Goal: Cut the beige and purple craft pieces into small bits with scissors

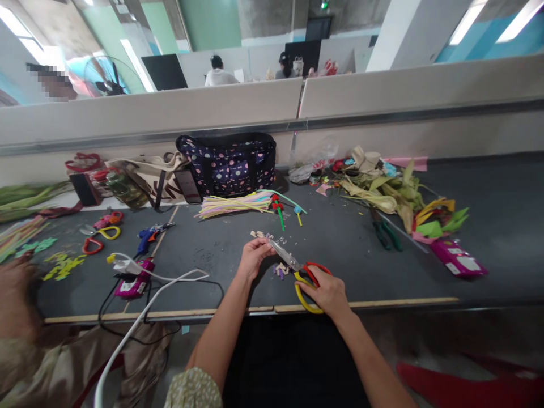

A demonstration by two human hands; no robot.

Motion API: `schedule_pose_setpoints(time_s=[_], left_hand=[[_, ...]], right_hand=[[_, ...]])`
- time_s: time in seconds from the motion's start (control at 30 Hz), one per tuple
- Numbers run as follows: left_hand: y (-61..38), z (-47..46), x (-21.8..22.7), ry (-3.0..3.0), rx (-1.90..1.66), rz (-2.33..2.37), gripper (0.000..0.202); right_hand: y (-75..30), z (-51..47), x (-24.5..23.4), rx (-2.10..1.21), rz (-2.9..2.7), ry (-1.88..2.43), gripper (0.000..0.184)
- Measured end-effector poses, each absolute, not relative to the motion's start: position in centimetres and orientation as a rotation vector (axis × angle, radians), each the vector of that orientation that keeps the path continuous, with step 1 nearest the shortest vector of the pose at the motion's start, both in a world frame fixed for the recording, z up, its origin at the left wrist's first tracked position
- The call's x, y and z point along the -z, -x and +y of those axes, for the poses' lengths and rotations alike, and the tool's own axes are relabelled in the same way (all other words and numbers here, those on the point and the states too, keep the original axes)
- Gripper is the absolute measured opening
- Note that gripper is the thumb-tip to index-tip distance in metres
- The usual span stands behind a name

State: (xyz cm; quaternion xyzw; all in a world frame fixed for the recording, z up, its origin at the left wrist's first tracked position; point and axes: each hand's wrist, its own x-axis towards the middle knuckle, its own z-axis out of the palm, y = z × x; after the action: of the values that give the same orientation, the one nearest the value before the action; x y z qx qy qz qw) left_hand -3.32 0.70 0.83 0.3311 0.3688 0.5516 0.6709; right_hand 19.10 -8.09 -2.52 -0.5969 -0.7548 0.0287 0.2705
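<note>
My right hand point(327, 290) is closed on the handles of a pair of scissors point(289, 258), one loop red and the other yellow. The blades point up and left to the fingertips of my left hand point(255, 256). Those fingers are pinched together at the blade tips, and whatever they hold is too small to make out. Small purple and beige cut pieces point(281, 271) lie on the dark table beneath the scissors. More pale bits point(260, 234) are scattered just beyond my left fingers.
Behind my hands lie a bundle of pastel strips point(238, 205) and a dark patterned bag point(232, 164). A glue gun point(148, 238), a white cable point(170, 281) and another person's hand point(17, 277) are to the left. Pliers point(385, 229) and dried husks point(382, 195) lie right.
</note>
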Motion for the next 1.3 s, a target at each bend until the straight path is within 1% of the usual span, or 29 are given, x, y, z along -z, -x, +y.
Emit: schedule_pose_setpoints(time_s=[0.13,0.3,0.5,0.7,0.93,1.3], left_hand=[[3.3,0.8,-0.7,-0.739,-1.244,0.834,0.028],[3.3,0.8,-0.8,-0.712,-1.241,0.816,0.029],[3.2,0.8,-1.2,-0.660,-1.284,0.799,0.028],[3.4,0.8,-1.0,-0.705,-1.276,0.745,0.023],[3.5,1.0,-0.6,-0.678,-1.296,0.712,0.026],[3.6,0.9,-0.8,-0.640,-1.251,0.682,0.024]], right_hand=[[-19.1,-8.1,2.3,-0.086,-2.019,1.611,0.049],[-19.2,-8.1,1.6,-0.197,-1.918,1.708,0.047],[-19.1,-8.3,0.5,-0.132,-1.926,1.846,0.048],[-18.8,-8.4,0.7,-0.084,-1.932,1.787,0.049],[-18.4,-9.0,1.4,-0.095,-1.899,1.732,0.050],[-18.1,-9.3,1.5,-0.035,-1.942,1.692,0.053]])
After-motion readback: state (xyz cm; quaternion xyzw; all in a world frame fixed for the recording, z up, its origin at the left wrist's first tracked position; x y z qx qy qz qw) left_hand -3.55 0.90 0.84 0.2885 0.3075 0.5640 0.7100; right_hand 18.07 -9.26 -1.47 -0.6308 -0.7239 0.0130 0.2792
